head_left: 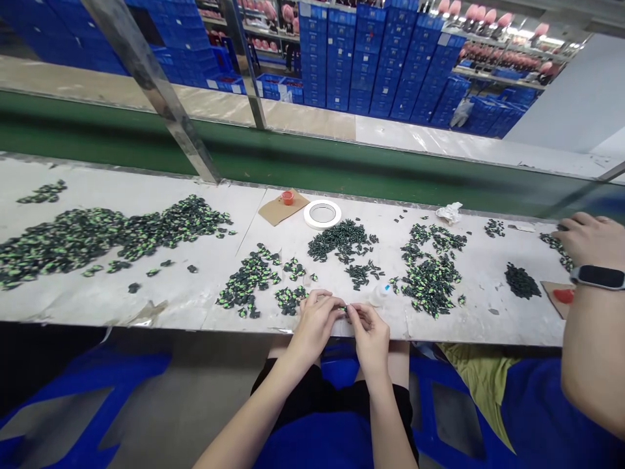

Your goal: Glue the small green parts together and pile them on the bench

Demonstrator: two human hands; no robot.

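My left hand [315,322] and my right hand [370,329] meet at the table's near edge, fingertips pinched together on a small dark piece [344,309] with a bit of green. Fingers hide most of it. Left of my hands lies a pile of small black-and-green parts [249,280], with a smaller cluster [290,299] beside my left hand. Beyond them is a heap of plain dark oblong pieces [342,240]. A small clear bottle with a blue tip [381,294] is just past my right hand. Another black-and-green pile [430,286] lies to the right.
A roll of white tape [322,213] and a red cup [288,197] on cardboard [276,210] stand at the back. A co-worker's hand [590,241] reaches in at right, near a dark heap [521,281]. A large parts pile [73,241] covers the left. A metal post [161,98] rises behind.
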